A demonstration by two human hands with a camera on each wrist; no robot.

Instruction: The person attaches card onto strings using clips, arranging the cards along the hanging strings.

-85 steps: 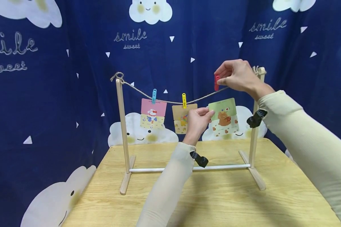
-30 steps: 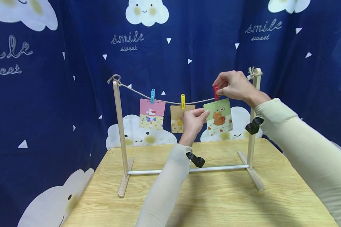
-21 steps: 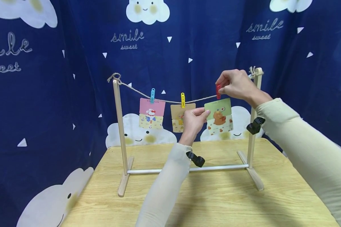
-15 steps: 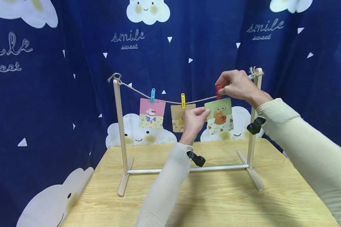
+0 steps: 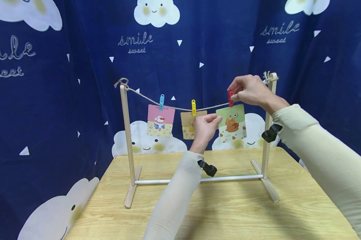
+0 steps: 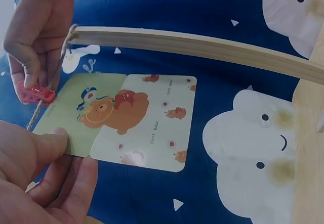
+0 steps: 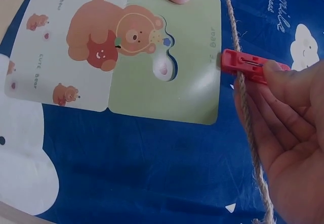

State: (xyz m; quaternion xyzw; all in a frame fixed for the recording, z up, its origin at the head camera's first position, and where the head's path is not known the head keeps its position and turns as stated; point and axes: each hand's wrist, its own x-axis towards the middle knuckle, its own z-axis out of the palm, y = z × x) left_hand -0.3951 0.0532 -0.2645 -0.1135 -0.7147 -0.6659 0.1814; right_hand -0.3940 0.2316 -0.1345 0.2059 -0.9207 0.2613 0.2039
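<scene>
My left hand [image 5: 205, 130] pinches the left edge of a green and white bear card [image 5: 230, 122] between thumb and fingers. Just above it, my right hand [image 5: 250, 89] pinches a red clothespin [image 5: 230, 99] by its upper end. In the right wrist view the clothespin [image 7: 248, 64] straddles the twine [image 7: 245, 102], its tip right at the green edge of the card [image 7: 187, 77]. The left wrist view shows the card [image 6: 147, 128] tilted, with the thumb of my left hand [image 6: 30, 158] on its green half.
A blue clothespin [image 5: 161, 102] holds a pink card [image 5: 160, 116] on the twine; a yellow clothespin [image 5: 193, 107] holds a tan card [image 5: 186, 124], partly behind my left hand. The wooden stand [image 5: 127, 130] has a white crossbar [image 5: 234, 178] and rests on the table [image 5: 243, 213].
My right hand has lowered the red clothespin onto the twine, down to the bear card's top edge. My left hand and the card have shifted slightly left.
</scene>
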